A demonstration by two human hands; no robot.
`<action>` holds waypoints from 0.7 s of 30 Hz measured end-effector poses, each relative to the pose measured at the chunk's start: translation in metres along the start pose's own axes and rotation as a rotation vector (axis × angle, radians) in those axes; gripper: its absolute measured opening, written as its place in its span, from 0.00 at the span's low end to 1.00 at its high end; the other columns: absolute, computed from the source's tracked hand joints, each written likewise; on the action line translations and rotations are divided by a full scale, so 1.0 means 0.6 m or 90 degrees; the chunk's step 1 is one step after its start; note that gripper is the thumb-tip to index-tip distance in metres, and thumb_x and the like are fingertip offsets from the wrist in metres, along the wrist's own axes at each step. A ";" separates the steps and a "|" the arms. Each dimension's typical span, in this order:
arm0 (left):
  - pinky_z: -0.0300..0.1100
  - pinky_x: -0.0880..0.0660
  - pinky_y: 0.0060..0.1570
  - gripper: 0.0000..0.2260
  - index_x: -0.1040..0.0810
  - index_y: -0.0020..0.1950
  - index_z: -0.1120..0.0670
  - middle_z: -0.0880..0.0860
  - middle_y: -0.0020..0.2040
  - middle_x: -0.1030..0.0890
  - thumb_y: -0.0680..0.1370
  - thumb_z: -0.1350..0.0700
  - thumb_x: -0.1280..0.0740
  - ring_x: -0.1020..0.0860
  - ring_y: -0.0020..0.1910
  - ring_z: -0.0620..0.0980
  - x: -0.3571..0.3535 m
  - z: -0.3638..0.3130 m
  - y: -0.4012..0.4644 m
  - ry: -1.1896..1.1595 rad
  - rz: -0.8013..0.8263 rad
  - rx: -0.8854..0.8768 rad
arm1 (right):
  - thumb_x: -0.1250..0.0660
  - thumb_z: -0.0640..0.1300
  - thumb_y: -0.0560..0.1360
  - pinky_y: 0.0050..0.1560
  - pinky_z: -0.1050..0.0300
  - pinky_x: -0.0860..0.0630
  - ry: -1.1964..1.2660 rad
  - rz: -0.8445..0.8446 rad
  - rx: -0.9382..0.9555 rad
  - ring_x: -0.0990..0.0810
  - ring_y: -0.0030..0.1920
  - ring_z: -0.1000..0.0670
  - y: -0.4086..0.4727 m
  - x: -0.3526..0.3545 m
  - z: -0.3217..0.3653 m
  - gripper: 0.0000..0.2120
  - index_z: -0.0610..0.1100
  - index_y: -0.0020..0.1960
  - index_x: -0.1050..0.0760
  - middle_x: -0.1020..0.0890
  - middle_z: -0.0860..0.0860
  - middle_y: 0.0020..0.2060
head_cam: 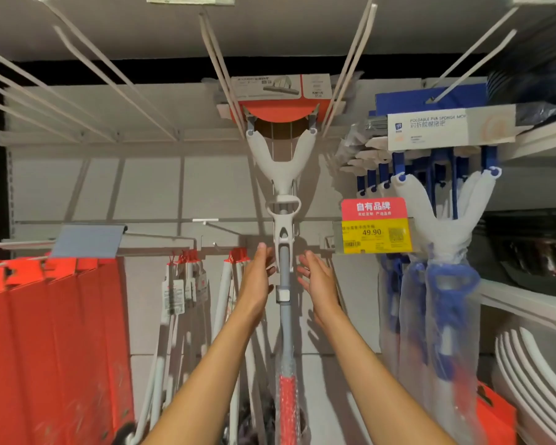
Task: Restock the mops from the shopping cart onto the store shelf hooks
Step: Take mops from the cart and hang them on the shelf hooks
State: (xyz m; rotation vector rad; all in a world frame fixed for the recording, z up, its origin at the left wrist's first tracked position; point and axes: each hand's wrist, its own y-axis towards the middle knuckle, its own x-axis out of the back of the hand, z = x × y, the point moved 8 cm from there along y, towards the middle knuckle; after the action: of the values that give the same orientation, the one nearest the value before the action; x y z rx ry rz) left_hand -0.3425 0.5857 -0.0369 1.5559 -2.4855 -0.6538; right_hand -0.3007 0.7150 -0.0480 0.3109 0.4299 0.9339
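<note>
Left hand (260, 274) and right hand (318, 277) open, flanking handle, gripping nothing | grey sponge mop (283, 187) hangs from hooks (225, 75) | likely steadying it

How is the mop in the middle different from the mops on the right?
The middle mop has grey and white parts and a red grip low down; the right-hand mops have blue parts. The middle mop hangs alone between both open hands, left hand and right hand; the right-hand mops hang bunched together. The middle mop's card is red; theirs is white. Both kinds hang head-up with a forked top.
</note>
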 end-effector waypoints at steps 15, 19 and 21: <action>0.61 0.32 0.69 0.28 0.22 0.57 0.46 0.49 0.63 0.20 0.83 0.34 0.56 0.25 0.66 0.50 -0.001 0.220 -0.086 0.001 0.029 0.223 | 0.37 0.42 0.82 0.53 0.60 0.21 -0.024 0.082 -0.226 0.17 0.56 0.49 -0.089 0.051 -0.216 0.11 0.40 0.61 0.21 0.16 0.44 0.57; 0.55 0.24 0.62 0.33 0.20 0.65 0.51 0.48 0.61 0.18 0.82 0.32 0.55 0.22 0.62 0.48 -0.001 0.236 -0.074 -0.020 0.029 0.224 | 0.33 0.34 0.79 0.37 0.67 0.22 -0.060 0.056 -0.161 0.14 0.40 0.57 -0.077 0.066 -0.214 0.11 0.45 0.57 0.21 0.15 0.50 0.44; 0.51 0.23 0.57 0.33 0.20 0.67 0.52 0.48 0.61 0.18 0.82 0.33 0.55 0.22 0.62 0.47 -0.011 0.242 -0.067 -0.038 0.044 0.221 | 0.32 0.33 0.77 0.40 0.65 0.21 -0.080 0.034 -0.136 0.15 0.43 0.55 -0.067 0.078 -0.215 0.14 0.42 0.61 0.20 0.14 0.48 0.47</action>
State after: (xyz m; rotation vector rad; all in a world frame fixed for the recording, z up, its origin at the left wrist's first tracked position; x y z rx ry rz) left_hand -0.3554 0.6184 -0.1835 1.5636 -2.8006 -0.2702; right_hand -0.3105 0.7405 -0.1883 0.1865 0.2047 0.9972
